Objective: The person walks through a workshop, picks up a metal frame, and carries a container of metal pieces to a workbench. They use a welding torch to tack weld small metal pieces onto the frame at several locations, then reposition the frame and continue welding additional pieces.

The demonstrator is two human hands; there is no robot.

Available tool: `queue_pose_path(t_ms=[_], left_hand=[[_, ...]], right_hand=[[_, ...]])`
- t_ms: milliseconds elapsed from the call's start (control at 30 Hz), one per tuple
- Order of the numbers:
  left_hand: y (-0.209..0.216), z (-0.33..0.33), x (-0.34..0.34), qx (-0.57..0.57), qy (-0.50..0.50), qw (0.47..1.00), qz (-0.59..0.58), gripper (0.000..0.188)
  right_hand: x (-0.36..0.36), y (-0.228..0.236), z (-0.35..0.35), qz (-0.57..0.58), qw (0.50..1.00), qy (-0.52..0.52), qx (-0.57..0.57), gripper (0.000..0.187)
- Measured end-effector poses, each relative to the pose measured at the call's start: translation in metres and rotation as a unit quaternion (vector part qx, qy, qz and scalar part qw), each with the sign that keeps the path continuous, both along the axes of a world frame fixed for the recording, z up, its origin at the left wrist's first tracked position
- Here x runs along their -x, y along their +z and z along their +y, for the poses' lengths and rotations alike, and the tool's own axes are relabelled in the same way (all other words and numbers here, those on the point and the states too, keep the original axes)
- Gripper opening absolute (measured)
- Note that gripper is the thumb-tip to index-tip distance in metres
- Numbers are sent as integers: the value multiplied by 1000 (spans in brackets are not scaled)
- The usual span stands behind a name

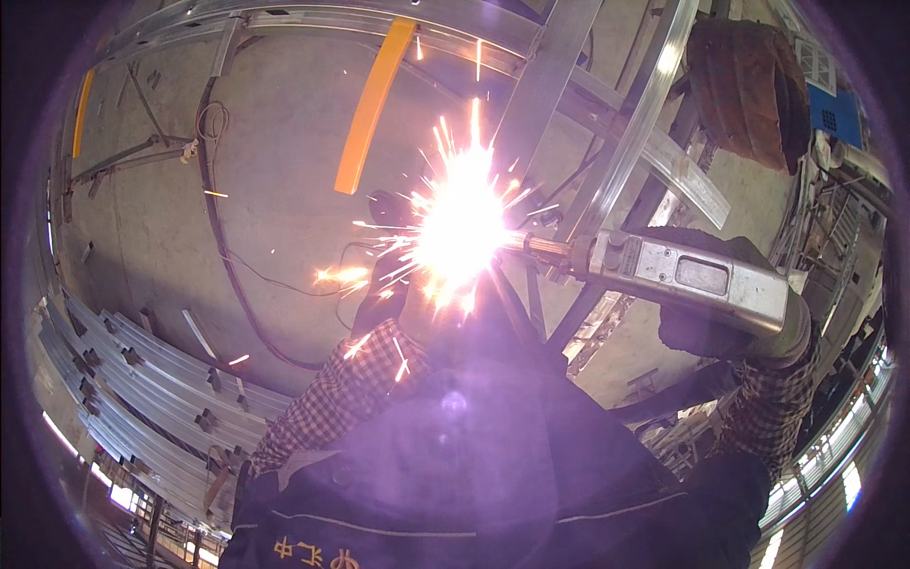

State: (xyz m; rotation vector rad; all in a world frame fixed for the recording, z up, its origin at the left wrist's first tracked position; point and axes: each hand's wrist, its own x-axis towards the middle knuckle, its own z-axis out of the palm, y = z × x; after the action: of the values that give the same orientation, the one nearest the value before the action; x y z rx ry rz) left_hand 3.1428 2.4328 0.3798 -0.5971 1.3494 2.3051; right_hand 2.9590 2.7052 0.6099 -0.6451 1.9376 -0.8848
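My right hand (684, 330), in a dark glove, is wrapped round the silver body of a handheld welding torch (654, 266). The torch points left, and its copper-coloured nozzle (540, 246) ends at a blinding white glare (460, 223) that throws out sparks. My left arm, in a checked sleeve (327, 394), reaches up towards the glare from the lower left. Little shows of my left hand (381, 283), a dark shape beside the light; its fingers are lost in brightness and sparks. The spot being welded is hidden by the glare.
Metal frame bars (645, 133) cross the upper right, beside a brown rolled hose or cloth bundle (749, 95). A yellow-orange bar (376, 104) hangs at the upper middle. A dark cable (223, 237) runs over the concrete floor. Stacked metal profiles (152, 379) lie at left.
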Motion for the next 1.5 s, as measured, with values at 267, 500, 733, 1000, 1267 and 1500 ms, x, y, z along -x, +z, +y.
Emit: queue_pose_path(t_ms=[267,500,733,1000,1267,1500], left_hand=[[-3,1,7,6,3,1000,4,35],[6,-1,14,27,-3,1000,-1,35],[33,-15,12,-5,-61,991,-116,36],[34,-17,11,-14,-66,982,-174,36],[44,-25,17,26,-117,983,-142,34],[44,-76,21,59,-223,968,-104,41]], right_hand=[[-2,-2,4,-8,1000,-13,0,58],[-4,-4,13,-20,999,-27,0,57],[-13,-6,53,-82,988,-130,-12,57],[-20,-3,97,-151,947,-281,-47,61],[-2,24,31,-122,950,-272,-93,54],[-9,58,-43,92,978,-161,-90,48]])
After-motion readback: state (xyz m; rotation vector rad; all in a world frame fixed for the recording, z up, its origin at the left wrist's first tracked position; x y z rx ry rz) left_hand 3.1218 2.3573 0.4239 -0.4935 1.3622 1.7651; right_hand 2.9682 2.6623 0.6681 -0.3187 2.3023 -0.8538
